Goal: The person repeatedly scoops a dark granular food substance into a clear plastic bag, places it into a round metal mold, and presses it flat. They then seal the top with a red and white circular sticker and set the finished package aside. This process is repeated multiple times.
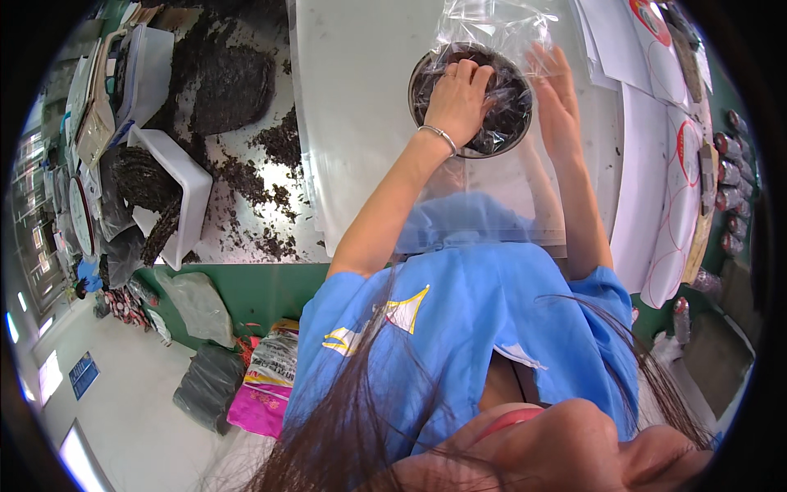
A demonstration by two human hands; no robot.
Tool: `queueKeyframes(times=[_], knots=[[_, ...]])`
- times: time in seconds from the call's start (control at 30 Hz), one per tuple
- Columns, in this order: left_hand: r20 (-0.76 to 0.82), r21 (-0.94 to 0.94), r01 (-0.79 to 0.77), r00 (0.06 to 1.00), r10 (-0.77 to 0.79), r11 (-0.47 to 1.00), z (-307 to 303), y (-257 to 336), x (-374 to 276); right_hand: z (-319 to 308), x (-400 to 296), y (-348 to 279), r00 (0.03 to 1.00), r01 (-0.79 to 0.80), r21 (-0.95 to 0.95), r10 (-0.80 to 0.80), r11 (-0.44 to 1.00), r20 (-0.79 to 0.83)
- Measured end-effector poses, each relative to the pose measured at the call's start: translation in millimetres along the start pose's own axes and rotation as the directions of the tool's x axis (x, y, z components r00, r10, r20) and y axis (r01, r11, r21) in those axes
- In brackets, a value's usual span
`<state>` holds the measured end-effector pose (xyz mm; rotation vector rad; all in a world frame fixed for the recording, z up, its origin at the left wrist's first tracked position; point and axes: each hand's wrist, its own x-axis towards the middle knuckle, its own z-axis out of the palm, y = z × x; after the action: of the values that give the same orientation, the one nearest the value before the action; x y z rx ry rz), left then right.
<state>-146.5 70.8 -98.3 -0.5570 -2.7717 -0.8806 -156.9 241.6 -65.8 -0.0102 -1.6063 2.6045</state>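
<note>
A round metal-rimmed bowl (525,126) stands before me, with dark, leafy-looking material in it under crinkled clear plastic. Over the bowl, my left hand (458,101), with a ring and a silver bracelet, has its fingers bent down against the plastic; the fingertips are partly hidden, so a grip cannot be made out. My right hand (556,98) is raised beside the bowl's right rim, fingers extended, its fingertips overlapping the loose clear plastic bag (492,24) that spreads beyond the bowl. Clear plastic sheeting (363,123) covers the worktop beneath.
At left, dark shredded material (233,92) lies scattered on a shiny surface, beside a tilted white plastic bin (197,197) holding more. White printed sheets (639,172) are stacked at right. Several wrapped packages (728,172) are beyond them. A black bag (209,387) and a pink bag (258,409) lie below left.
</note>
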Motion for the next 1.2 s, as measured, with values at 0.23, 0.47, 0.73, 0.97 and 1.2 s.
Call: queueKeyframes(times=[0.23,0.47,0.73,0.97,1.2], knots=[[0.139,-0.162,0.226,0.969,-0.204,0.961,-97,-31,-2,3,-7,22,0.761,0.648,-0.761,0.018,0.02,0.648],[-0.07,-0.488,-0.097,0.995,0.071,0.867,-42,-43,24,13,-14,17,0.849,0.527,-0.802,-0.145,0.281,0.507],[0.035,-0.229,-0.083,0.995,0.093,0.97,-38,-22,-4,11,-10,21,0.746,0.664,-0.743,0.004,0.082,0.666],[-0.144,-0.606,0.095,0.963,-0.226,0.79,-10,6,-25,29,5,47,0.878,0.466,-0.874,0.191,-0.139,0.438],[-0.15,-0.331,0.105,0.975,-0.162,0.938,-8,7,-28,-124,46,-77,0.928,0.236,-0.968,-0.316,0.091,0.197]])
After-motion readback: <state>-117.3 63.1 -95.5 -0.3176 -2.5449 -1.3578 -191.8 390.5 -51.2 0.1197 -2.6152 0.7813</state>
